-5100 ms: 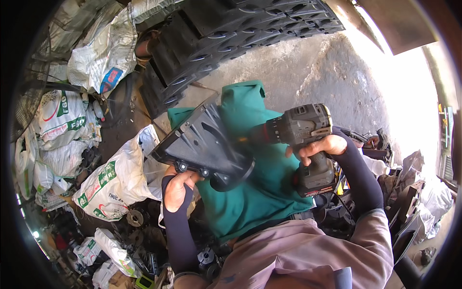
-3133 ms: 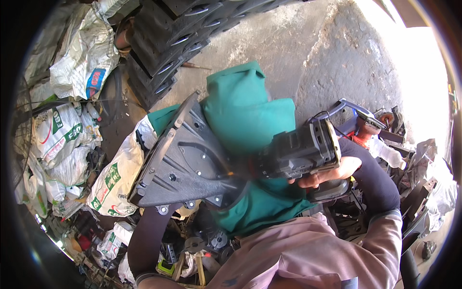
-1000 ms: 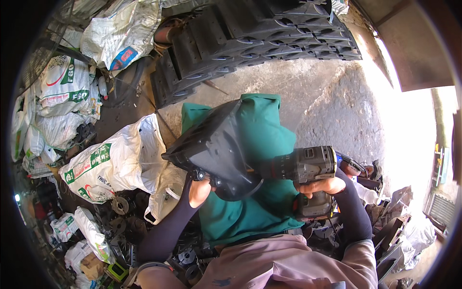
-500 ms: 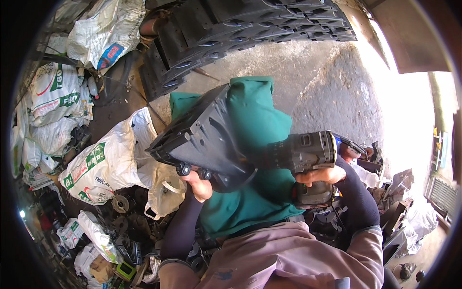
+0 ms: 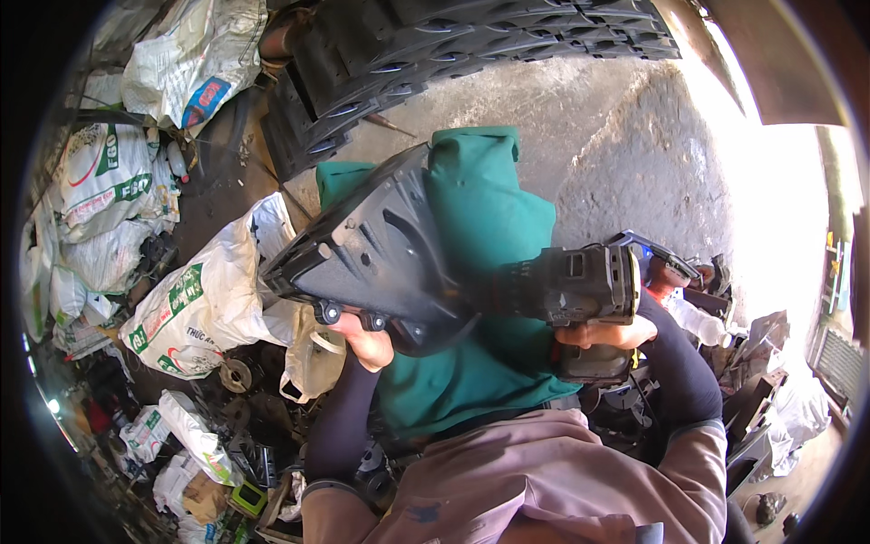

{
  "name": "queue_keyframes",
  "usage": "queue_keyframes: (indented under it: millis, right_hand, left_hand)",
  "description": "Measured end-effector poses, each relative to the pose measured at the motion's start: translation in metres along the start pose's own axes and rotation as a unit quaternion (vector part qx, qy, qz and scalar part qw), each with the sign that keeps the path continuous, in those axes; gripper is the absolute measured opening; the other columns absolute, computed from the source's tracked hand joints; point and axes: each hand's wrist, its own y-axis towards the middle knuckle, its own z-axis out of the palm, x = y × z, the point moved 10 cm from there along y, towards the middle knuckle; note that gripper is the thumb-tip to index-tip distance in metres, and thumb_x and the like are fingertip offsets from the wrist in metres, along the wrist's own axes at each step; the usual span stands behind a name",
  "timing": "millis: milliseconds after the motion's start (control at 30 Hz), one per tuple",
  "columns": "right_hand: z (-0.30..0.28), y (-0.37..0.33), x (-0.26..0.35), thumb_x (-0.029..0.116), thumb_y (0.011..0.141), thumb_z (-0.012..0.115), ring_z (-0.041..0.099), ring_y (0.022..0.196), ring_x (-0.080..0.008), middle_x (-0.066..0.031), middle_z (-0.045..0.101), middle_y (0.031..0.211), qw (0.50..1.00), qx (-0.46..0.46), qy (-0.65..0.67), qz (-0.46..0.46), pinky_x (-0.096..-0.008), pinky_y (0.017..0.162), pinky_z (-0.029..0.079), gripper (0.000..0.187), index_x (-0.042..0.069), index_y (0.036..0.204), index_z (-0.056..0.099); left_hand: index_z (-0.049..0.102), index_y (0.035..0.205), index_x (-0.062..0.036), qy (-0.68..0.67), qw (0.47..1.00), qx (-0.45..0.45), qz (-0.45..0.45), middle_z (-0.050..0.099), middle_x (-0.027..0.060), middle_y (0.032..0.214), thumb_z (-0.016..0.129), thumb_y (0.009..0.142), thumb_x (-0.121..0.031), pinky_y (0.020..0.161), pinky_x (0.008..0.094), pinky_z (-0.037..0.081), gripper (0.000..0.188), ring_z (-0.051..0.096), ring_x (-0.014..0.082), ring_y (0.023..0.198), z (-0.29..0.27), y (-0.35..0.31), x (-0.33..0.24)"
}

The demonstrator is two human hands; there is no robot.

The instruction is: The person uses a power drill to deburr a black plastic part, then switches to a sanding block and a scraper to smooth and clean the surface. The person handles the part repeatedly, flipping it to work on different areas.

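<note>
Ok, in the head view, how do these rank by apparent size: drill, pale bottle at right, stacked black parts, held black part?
Largest to smallest:
1. Stacked black parts
2. Held black part
3. Drill
4. Pale bottle

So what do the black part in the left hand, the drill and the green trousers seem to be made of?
Black part: probably moulded plastic, satin; its ridges and soft sheen suggest that, though coated metal isn't ruled out.
Drill: housing likely hard plastic, mostly matte, judging by its moulded contours.
Green trousers: cloth, matte, with soft folds; fibre unclear.
</note>
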Motion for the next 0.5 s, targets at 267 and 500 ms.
queue_keyframes:
  millis: [267,500]
  right_hand:
    - [-0.016,0.003,0.041,0.012,0.079,0.073,0.067,0.083,-0.0187,-0.0069,0.07,0.091,0.978,0.009,0.164,-0.128,-0.0326,0.076,0.053,0.026,0.006,0.105,0.069]
    - [-0.01,-0.014,-0.019,0.011,0.076,0.074,0.066,0.088,-0.0178,-0.007,0.069,0.1,0.989,0.024,0.139,-0.039,-0.0324,0.079,0.053,0.034,0.006,0.109,0.066]
  left_hand:
    - [0.053,0.109,-0.0055,-0.186,0.941,-0.101,-0.266,0.061,0.0103,0.105,0.041,0.093,-0.037,0.084,0.0351,0.049,0.038,0.059,0.0236,0.097,-0.055,0.011,0.027]
    - [0.045,0.124,0.0134,-0.256,0.857,-0.231,-0.382,0.045,0.0229,0.132,0.041,0.074,0.013,0.107,0.0392,0.039,0.051,0.043,0.0332,0.126,-0.098,-0.027,0.051]
